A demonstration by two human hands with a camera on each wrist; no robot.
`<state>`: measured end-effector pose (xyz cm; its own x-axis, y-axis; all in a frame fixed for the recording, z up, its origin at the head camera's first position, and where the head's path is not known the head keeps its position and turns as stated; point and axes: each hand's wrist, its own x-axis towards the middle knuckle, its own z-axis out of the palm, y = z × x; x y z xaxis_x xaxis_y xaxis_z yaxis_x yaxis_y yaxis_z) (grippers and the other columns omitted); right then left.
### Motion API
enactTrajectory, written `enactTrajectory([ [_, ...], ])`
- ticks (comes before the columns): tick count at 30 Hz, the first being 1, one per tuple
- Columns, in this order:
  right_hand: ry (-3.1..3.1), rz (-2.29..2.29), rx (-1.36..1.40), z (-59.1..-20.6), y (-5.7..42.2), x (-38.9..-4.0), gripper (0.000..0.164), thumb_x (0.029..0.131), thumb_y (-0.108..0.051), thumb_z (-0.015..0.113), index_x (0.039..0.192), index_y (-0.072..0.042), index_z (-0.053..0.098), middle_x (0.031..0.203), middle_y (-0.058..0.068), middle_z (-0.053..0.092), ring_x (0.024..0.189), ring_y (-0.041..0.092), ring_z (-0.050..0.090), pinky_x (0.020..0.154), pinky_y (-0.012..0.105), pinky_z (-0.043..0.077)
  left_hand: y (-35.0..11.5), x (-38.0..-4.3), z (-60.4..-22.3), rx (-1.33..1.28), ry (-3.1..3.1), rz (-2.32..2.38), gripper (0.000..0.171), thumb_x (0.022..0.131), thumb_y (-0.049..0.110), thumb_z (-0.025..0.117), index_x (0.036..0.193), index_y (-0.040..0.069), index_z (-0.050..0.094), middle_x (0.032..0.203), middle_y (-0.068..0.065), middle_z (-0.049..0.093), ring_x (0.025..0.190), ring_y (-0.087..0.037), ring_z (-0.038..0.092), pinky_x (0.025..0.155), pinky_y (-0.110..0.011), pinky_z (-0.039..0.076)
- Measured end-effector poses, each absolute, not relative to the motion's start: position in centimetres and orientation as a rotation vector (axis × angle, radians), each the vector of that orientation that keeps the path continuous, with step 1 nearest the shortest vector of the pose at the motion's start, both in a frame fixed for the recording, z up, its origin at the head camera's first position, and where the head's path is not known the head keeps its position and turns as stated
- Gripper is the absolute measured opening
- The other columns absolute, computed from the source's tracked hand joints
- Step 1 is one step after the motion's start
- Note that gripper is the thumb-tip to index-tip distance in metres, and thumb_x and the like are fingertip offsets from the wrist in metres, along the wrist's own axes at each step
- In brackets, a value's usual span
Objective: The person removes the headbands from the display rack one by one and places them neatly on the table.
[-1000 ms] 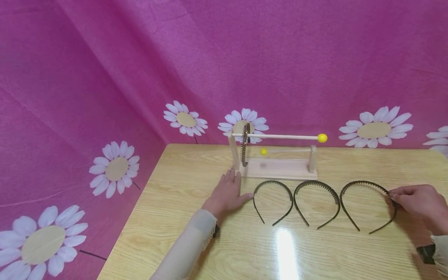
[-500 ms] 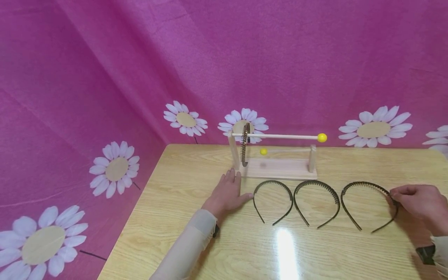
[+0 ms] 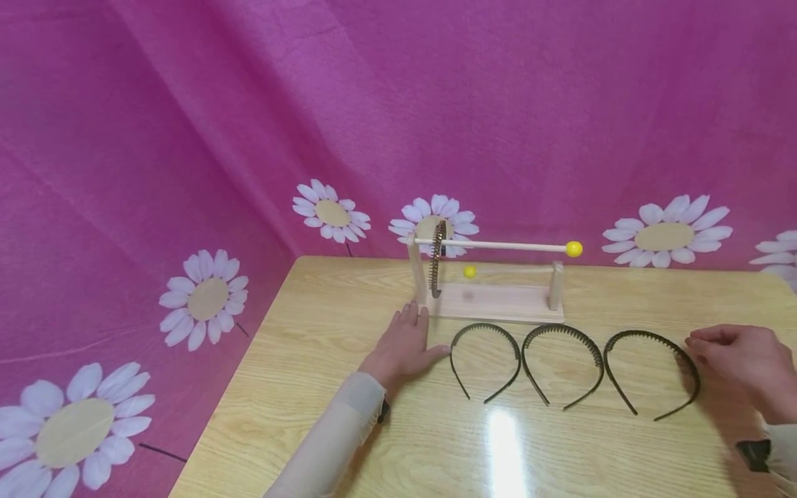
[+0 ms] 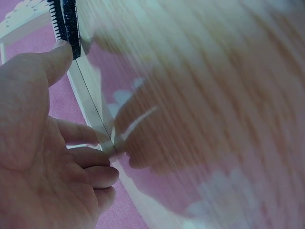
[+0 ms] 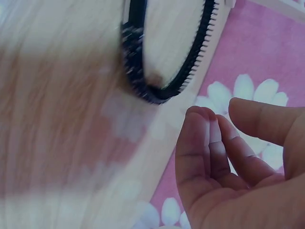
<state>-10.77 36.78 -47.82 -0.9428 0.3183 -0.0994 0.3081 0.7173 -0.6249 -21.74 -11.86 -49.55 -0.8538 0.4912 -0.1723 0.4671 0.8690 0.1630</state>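
Three dark toothed headbands lie side by side on the table in the head view: a left one (image 3: 486, 326), a middle one (image 3: 585, 336) and a right one (image 3: 650, 335). My left hand (image 3: 405, 347) rests on the table, fingertips at the stand's corner and thumb at the left headband, whose end shows in the left wrist view (image 4: 71, 28). Just right of the right headband is my right hand (image 3: 744, 360). In the right wrist view its thumb and fingers are apart, with nothing between them, off the headband (image 5: 136, 62).
Behind the headbands stands a wooden rack (image 3: 498, 304) with two rods. A brown headband (image 3: 434, 270) hangs on the upper rod, which ends in a yellow ball (image 3: 573, 249). The lower rod has another yellow ball (image 3: 470, 272). A pink flowered cloth (image 3: 529, 124) rises behind the table.
My right hand has let go of the right headband, which was shifted slightly right and then back left against the middle one. My left hand has stayed in place.
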Motion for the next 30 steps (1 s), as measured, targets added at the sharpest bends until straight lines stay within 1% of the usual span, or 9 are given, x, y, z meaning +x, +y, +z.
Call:
enactTrajectory([
  [4, -2.894, 0.997, -0.477, -47.4, 35.8, -10.7, 0.043, 0.097, -0.031, 0.066, 0.110, 0.009, 0.072, 0.096, 0.023, 0.073, 0.085, 0.034, 0.064, 0.068, 0.044, 0.045, -11.8, -21.8, -49.6, 0.733, 2.834, 0.168, 0.095, 0.097, 0.067, 0.046, 0.157, -0.004, 0.024, 0.162, -0.028, 0.015, 0.151, -0.037, 0.015, 0.123, -0.043, 0.011],
  [5, -2.890, 0.989, -0.474, -47.3, 35.5, -10.8, 0.044, 0.097, -0.033, 0.066, 0.109, 0.009, 0.072, 0.096, 0.022, 0.073, 0.087, 0.036, 0.063, 0.068, 0.044, 0.045, -11.8, -21.8, -49.6, 0.734, 2.835, 0.171, 0.095, 0.097, 0.067, 0.046, 0.157, -0.004, 0.024, 0.162, -0.028, 0.015, 0.151, -0.037, 0.015, 0.123, -0.042, 0.011],
  [7, -2.888, 1.015, -0.484, -47.0, 35.0, -10.9, 0.047, 0.097, -0.035, 0.065, 0.112, 0.008, 0.071, 0.093, 0.019, 0.074, 0.083, 0.033, 0.065, 0.067, 0.042, 0.045, -11.7, -21.7, -49.6, 0.735, 2.835, 0.178, 0.095, 0.097, 0.066, 0.046, 0.157, -0.003, 0.024, 0.162, -0.028, 0.015, 0.151, -0.037, 0.015, 0.123, -0.042, 0.011],
  [10, -2.890, 1.039, -0.472, -46.6, 34.2, -11.3, 0.049, 0.097, -0.036, 0.066, 0.115, 0.009, 0.070, 0.088, 0.014, 0.075, 0.070, 0.013, 0.062, 0.062, 0.034, 0.046, -11.6, -21.6, -49.5, 0.732, 2.833, 0.184, 0.095, 0.097, 0.066, 0.047, 0.157, -0.004, 0.024, 0.162, -0.028, 0.014, 0.151, -0.037, 0.014, 0.123, -0.042, 0.011],
  [12, -2.884, 1.057, -0.447, -46.2, 33.5, -11.5, 0.050, 0.096, -0.038, 0.066, 0.117, 0.007, 0.070, 0.090, 0.013, 0.075, 0.069, 0.004, 0.057, 0.062, 0.030, 0.043, -11.6, -21.6, -49.5, 0.731, 2.833, 0.182, 0.095, 0.097, 0.066, 0.047, 0.157, -0.004, 0.024, 0.162, -0.028, 0.014, 0.151, -0.037, 0.014, 0.123, -0.043, 0.010],
  [17, -2.867, 1.054, -0.324, -45.5, 31.8, -12.2, 0.050, 0.095, -0.041, 0.068, 0.114, 0.005, 0.072, 0.103, 0.021, 0.072, 0.081, 0.012, 0.059, 0.065, 0.032, 0.042, -11.6, -21.7, -49.8, 0.738, 2.850, 0.153, 0.096, 0.097, 0.066, 0.047, 0.157, -0.004, 0.023, 0.162, -0.028, 0.014, 0.151, -0.038, 0.014, 0.123, -0.043, 0.011],
  [21, -2.855, 1.077, -0.230, -45.0, 30.5, -12.7, 0.047, 0.095, -0.038, 0.069, 0.114, 0.005, 0.072, 0.099, 0.019, 0.073, 0.083, 0.018, 0.063, 0.063, 0.030, 0.045, -11.5, -21.7, -50.0, 0.737, 2.855, 0.120, 0.096, 0.097, 0.067, 0.047, 0.157, -0.003, 0.022, 0.162, -0.028, 0.015, 0.151, -0.038, 0.014, 0.123, -0.043, 0.010],
  [24, -2.843, 1.076, -0.179, -44.6, 29.3, -13.1, 0.044, 0.094, -0.037, 0.070, 0.114, 0.003, 0.072, 0.095, 0.016, 0.074, 0.081, 0.017, 0.064, 0.062, 0.029, 0.046, -11.5, -21.7, -50.0, 0.736, 2.854, 0.106, 0.096, 0.097, 0.067, 0.046, 0.158, -0.003, 0.022, 0.162, -0.028, 0.015, 0.151, -0.037, 0.014, 0.123, -0.043, 0.010],
  [30, -2.831, 1.135, -0.127, -43.6, 26.7, -14.1, 0.046, 0.095, -0.040, 0.069, 0.116, 0.001, 0.072, 0.098, 0.016, 0.074, 0.087, 0.027, 0.067, 0.066, 0.033, 0.049, -11.6, -21.6, -49.9, 0.749, 2.867, 0.112, 0.095, 0.097, 0.066, 0.048, 0.156, -0.004, 0.025, 0.161, -0.030, 0.017, 0.150, -0.039, 0.017, 0.123, -0.044, 0.013],
])
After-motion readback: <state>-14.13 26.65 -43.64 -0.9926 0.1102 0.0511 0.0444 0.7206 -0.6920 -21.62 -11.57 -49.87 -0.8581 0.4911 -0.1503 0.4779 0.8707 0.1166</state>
